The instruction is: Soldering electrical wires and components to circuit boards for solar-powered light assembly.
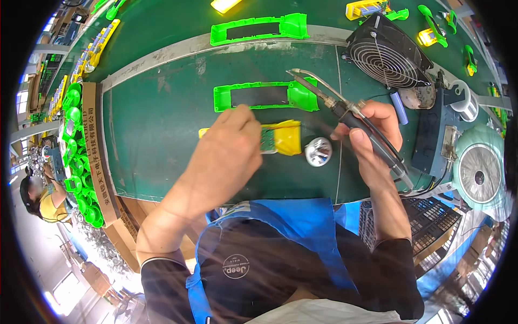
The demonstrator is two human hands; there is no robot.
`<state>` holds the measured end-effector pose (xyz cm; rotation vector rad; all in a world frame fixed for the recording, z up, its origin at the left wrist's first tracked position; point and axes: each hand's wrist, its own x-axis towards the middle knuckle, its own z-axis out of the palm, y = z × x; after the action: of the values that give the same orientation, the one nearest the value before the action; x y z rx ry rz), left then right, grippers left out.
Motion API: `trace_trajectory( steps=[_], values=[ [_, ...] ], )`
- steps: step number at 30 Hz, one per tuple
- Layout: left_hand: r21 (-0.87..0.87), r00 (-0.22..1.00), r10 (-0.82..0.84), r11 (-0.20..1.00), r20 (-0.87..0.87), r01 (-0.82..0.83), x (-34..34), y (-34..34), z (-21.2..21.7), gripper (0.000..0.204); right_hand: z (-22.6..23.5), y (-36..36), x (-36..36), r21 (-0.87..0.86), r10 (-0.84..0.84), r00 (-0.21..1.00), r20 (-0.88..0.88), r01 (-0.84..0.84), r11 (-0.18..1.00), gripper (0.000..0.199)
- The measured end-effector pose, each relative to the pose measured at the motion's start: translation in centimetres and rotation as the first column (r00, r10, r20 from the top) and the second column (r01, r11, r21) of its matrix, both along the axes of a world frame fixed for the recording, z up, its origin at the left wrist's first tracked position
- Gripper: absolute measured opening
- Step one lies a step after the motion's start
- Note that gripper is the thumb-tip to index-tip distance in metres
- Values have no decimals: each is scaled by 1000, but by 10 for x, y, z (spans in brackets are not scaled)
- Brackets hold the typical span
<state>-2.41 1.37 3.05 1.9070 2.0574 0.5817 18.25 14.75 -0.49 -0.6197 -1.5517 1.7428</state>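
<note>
My right hand (372, 162) is closed around a soldering iron (342, 112) with a thin metal tube along it. Its tip points up and left, above the right end of a green plastic shell (305, 96). My left hand (229, 148) is closed over a yellow plastic housing (288, 137), hiding its middle. Those fingers are bunched near the green shell's lower edge; what they pinch is hidden. Part of a green circuit board (267, 139) shows in the housing beside the hand. A shiny reflector cup (318, 152) sits just right of the housing.
A second green shell (297, 27) lies farther back. At right stand a black fan (383, 59), a blue cylinder (399, 108), a solder spool (465, 100), a blue box unit (429, 140) and a round pale-green fan (477, 173). A cardboard box (100, 162) borders green parts (73, 129) at left.
</note>
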Motion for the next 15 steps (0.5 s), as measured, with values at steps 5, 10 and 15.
trace_trajectory(
  steps=[5,10,15],
  values=[
    [198,988,-146,968,-52,153,-3,9,3,17,3,7,-9,212,13,999,48,-23,977,26],
    [7,845,-408,899,-346,437,15,34,-16,7,-14,20,-51,235,34,999,-39,-23,972,25],
    [331,965,-260,908,-40,258,-1,32,-5,12,-27,26,-63,587,68,996,59,-90,805,30]
  ],
)
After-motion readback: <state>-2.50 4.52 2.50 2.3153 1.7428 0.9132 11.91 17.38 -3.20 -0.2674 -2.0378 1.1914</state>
